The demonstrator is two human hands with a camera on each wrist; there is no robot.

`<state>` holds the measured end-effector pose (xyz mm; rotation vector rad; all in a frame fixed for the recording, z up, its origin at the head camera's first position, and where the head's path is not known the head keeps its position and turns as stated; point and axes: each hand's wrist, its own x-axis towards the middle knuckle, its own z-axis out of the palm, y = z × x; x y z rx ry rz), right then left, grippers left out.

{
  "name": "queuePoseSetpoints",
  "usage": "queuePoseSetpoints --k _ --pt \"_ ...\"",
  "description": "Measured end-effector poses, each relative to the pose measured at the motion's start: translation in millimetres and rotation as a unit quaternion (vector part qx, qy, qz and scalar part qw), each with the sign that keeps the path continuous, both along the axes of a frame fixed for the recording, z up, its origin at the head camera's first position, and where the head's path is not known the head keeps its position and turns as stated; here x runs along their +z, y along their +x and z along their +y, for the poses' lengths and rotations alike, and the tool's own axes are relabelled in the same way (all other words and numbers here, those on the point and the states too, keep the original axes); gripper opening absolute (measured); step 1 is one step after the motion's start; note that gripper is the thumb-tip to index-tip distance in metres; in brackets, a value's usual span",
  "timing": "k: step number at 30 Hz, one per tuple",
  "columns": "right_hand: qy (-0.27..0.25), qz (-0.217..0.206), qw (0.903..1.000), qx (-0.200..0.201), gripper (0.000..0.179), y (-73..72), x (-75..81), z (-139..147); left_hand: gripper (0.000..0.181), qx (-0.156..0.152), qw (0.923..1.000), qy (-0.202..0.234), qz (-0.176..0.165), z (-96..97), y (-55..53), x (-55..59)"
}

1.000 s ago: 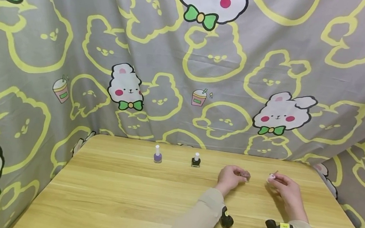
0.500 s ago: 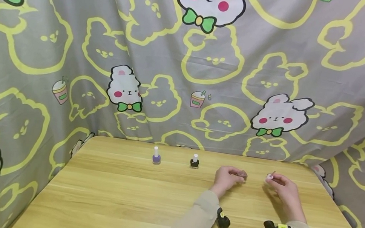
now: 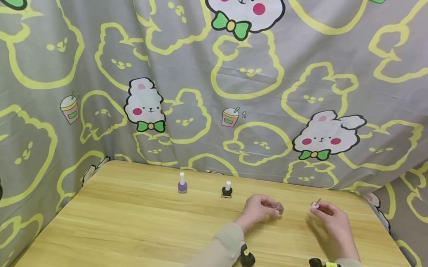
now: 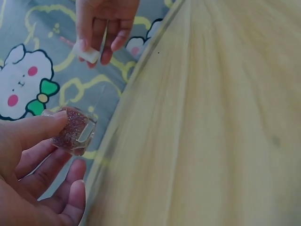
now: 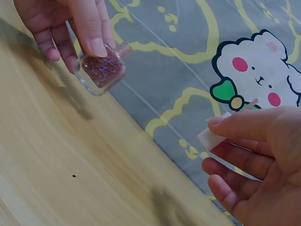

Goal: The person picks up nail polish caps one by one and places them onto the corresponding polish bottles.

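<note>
My left hand [image 3: 256, 210] pinches a small clear bottle of glittery reddish-pink nail polish [image 4: 71, 132] between thumb and fingers. The bottle is tilted, and its bare neck shows in the right wrist view. To the right, my right hand [image 3: 333, 220] pinches a white nail polish cap [image 5: 211, 137] between thumb and fingers. A thin pinkish brush [image 5: 250, 104] sticks out from the cap, pointing up and away from the bottle. Cap and bottle are apart, both held above the table.
Near the back edge of the wooden table [image 3: 138, 226] stand a purple nail polish bottle [image 3: 182, 187] and a black nail polish bottle [image 3: 227, 191], both upright with white caps. A patterned grey curtain [image 3: 190, 68] hangs behind.
My left hand has moved left with the glittery bottle, widening the gap to the cap. The right hand stays nearly in place, still holding the cap and brush.
</note>
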<state>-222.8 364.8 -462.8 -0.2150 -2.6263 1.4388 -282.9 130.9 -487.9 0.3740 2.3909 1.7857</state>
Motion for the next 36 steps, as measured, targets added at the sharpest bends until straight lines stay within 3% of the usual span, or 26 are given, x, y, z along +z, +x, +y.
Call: queuePoseSetpoints --k 8,17,27,36 --pt "0.016 0.005 0.9994 0.029 0.048 -2.9 2.4 -18.7 0.020 -0.028 0.9995 -0.008 0.009 -16.6 5.9 4.5" --pt "0.040 0.055 0.9954 0.068 0.039 -7.8 5.5 -41.3 0.022 -0.043 0.9986 -0.015 0.027 -32.8 12.0 12.9" --pt "0.107 0.090 0.9867 0.083 0.027 0.8 2.0 -50.4 0.023 -0.070 0.9964 -0.031 0.038 -45.0 23.4 21.2" --pt "0.151 0.143 0.9738 0.093 0.017 11.9 5.8 -57.7 0.022 -0.095 0.9911 -0.057 0.073 -52.8 31.4 22.8"
